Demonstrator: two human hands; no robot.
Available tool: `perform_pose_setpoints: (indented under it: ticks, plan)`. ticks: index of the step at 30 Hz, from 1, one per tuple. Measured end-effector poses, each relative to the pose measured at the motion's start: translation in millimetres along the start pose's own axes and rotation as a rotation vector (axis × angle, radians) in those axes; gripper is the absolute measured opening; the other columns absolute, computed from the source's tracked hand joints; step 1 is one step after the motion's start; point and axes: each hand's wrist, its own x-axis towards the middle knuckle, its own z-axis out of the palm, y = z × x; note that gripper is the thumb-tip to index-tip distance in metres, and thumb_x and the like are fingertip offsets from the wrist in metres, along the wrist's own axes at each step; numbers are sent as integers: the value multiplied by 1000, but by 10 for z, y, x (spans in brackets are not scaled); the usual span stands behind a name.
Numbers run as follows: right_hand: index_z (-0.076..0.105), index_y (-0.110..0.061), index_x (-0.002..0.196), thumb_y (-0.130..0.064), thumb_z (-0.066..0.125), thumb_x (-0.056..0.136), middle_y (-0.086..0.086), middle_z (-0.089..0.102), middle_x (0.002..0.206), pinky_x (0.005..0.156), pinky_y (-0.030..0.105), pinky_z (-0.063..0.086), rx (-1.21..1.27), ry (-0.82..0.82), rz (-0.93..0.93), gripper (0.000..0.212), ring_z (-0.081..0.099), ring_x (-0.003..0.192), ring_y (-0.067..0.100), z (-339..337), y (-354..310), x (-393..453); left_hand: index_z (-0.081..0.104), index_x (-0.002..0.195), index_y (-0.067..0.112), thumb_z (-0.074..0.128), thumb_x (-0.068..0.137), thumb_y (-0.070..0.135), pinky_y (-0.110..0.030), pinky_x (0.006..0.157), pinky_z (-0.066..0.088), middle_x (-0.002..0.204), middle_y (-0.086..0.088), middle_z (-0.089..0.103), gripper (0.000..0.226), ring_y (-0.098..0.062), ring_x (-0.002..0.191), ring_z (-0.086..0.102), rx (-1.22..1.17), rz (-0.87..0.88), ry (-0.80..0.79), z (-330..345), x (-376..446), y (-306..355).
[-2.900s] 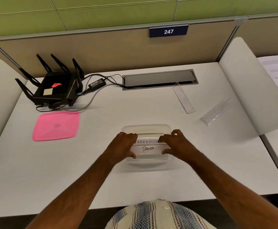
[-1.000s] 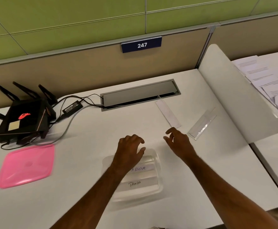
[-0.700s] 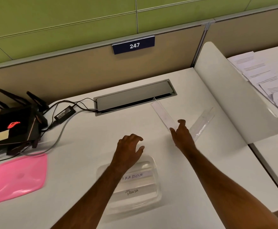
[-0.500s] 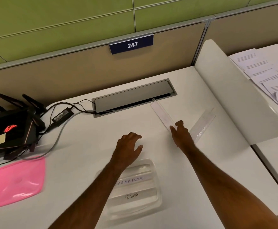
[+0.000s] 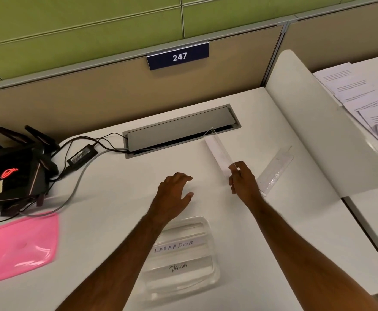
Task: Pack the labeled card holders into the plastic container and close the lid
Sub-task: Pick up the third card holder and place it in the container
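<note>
A black router [image 5: 10, 173] with upright antennas was seen at the left of the white table [image 5: 116, 187], with a power adapter [image 5: 82, 153] and cables just beside it. A grey cable hatch [image 5: 179, 129] was set into the table near the beige partition, on which a blue plate reading 247 [image 5: 178, 56] was mounted. Printed papers [image 5: 363, 95] were spread on the neighbouring desk beyond a white divider [image 5: 318, 122].

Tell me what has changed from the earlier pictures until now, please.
Both hands left the container. The right hand reached forward and now pinches the near end of a clear card holder on the desk. The left hand moved forward too and hovers open. Unchanged: LABRADOR and PANDA holders in the container, second holder, pink lid.
</note>
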Motion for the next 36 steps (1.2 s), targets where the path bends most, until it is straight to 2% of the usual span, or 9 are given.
perform_pose_setpoints:
  ticks: [3, 7, 13, 17, 25, 31, 36]
  plan:
    - [63, -11, 101, -19, 46, 105, 7, 58, 62, 41, 23, 37, 246, -30, 49, 19, 47, 43, 18, -41, -160, -113, 51, 144, 24, 68, 95, 34, -37, 111, 37, 149, 3, 49, 53, -20, 136, 47, -10, 2, 27, -71, -16, 29]
    - [70, -8, 101, -11, 45, 102, 5, 55, 57, 41, 21, 34, 378, -91, 92, 25, 44, 43, 15, -118, -378, -319, 45, 149, 20, 73, 92, 28, -39, 115, 37, 154, 0, 45, 64, -22, 140, 44, -35, 17, 110, -194, -59, 70]
    - [74, -9, 105, -12, 42, 104, 7, 54, 59, 46, 22, 33, 371, -253, 57, 32, 44, 46, 14, -201, -613, -672, 36, 155, 21, 78, 86, 28, -37, 117, 25, 164, 0, 31, 81, -23, 148, 30, 48, 51, 272, -426, -149, 85]
    - [75, -10, 105, -13, 42, 105, 8, 54, 59, 47, 21, 33, 345, -342, 20, 34, 45, 48, 14, -184, -657, -856, 34, 155, 25, 83, 80, 28, -43, 117, 27, 165, 2, 30, 89, -25, 150, 27, 131, 55, 329, -554, -236, 46]
    - [79, -14, 101, -15, 43, 104, 7, 54, 57, 45, 21, 34, 321, -453, 3, 36, 46, 50, 15, -122, -672, -1114, 44, 149, 26, 88, 75, 31, -48, 114, 29, 161, 4, 40, 86, -26, 149, 30, 291, 66, 373, -664, -553, -103]
    - [78, -8, 105, -17, 46, 104, 5, 52, 56, 47, 24, 30, 327, -564, 8, 33, 43, 48, 13, -74, -691, -1255, 59, 137, 22, 88, 75, 16, -47, 113, 29, 141, 1, 60, 70, -27, 142, 40, 270, 77, 455, -707, -849, -195]
    - [76, -3, 108, -18, 49, 103, 7, 48, 60, 49, 25, 27, 356, -628, 57, 31, 39, 48, 13, -8, -706, -1345, 65, 131, 18, 91, 73, 17, -50, 109, 36, 135, -3, 65, 64, -31, 137, 48, 261, 70, 458, -754, -1048, -260]
